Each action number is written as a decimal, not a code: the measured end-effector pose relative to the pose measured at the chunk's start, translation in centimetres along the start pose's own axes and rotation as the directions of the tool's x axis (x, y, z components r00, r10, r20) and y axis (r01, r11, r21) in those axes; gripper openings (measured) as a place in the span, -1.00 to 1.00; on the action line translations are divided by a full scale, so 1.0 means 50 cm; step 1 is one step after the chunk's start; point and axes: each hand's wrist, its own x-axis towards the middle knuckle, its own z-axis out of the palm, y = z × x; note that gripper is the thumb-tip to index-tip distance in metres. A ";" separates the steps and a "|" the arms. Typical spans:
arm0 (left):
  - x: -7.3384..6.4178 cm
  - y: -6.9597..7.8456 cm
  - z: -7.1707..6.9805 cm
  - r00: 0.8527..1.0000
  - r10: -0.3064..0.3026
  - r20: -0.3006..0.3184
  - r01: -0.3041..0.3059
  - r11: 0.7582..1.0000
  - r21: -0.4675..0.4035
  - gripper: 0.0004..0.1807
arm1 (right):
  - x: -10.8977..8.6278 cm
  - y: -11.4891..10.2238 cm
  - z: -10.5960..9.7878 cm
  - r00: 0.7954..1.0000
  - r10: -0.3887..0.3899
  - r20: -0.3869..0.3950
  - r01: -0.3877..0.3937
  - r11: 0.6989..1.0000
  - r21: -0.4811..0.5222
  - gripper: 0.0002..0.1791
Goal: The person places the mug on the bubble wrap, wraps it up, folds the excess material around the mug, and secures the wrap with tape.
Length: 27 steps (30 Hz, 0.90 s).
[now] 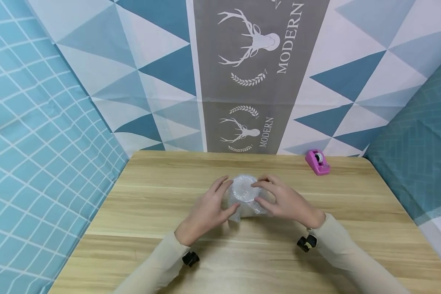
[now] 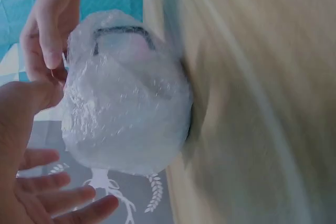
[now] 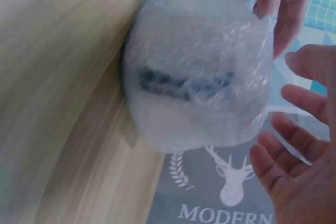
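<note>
A rounded item in clear bubble wrap [image 1: 244, 189] stands on the wooden table between both hands. Dark marks show through its wrapping in the wrist views, but I cannot tell what the item inside is. At its left side is my left hand [image 1: 210, 205], fingers loosely bent and spread, thumb by a loose flap of the wrap. My right hand [image 1: 283, 201] is on the other side, its fingertips over the top edge. In the right wrist view the right hand [image 3: 307, 148] has relaxed fingers beside the bundle [image 3: 199, 66]. Neither hand curls round it.
A pink tape dispenser [image 1: 317, 162] with a roll of tape sits at the back right of the wooden table [image 1: 161, 204]. Behind the table hangs a patterned cloth [image 1: 239, 94], with blue cloth on both sides.
</note>
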 end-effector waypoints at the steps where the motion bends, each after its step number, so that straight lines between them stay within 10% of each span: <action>1: -0.003 0.002 0.003 0.999 -0.025 -0.020 0.025 1.000 -0.006 -0.24 | 0.000 0.004 0.000 1.000 0.008 -0.004 -0.008 1.000 0.002 -0.55; 13: -0.020 0.027 0.044 0.970 -0.238 -0.038 0.229 0.958 -0.171 -0.06 | 0.007 0.034 0.007 0.983 0.143 0.111 -0.155 0.982 0.109 -0.15; 27: -0.003 0.004 0.036 0.986 -0.155 0.064 0.166 0.951 -0.259 -0.11 | 0.006 0.022 0.014 0.968 0.220 0.120 -0.238 0.956 0.170 -0.25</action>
